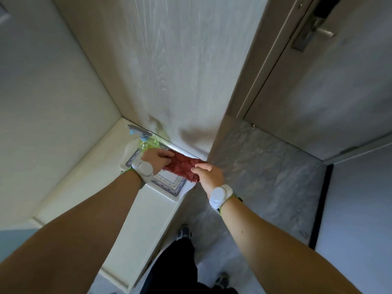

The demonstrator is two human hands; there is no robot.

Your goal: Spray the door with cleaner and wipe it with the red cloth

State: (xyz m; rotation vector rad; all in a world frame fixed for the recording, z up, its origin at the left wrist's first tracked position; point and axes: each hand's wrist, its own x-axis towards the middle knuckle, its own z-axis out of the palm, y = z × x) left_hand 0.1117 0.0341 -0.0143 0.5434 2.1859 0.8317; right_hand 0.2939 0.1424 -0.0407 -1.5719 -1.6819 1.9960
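Currently your grip is a double one. Your left hand [158, 159] has its fingers curled over one end of the red cloth [182, 166], and your right hand [209, 175] pinches the other end, so the cloth is stretched in a bunched band between them. It sits low in front of the door [180, 71], close to where the pale wood-grain panel meets the white tabletop [148, 209]. You cannot tell whether it rests on anything below. Under it lies a mat [169, 181] with a blue patterned border. Just beside your left hand stands the spray bottle [146, 142], yellow-green with a grey trigger head, close against the door. Each wrist carries a white band [143, 168]. To your right the grey marbled floor [265, 166] runs to a second door [350, 92] with a metal lever handle [322, 31]. Your shoes [184, 232] show below.
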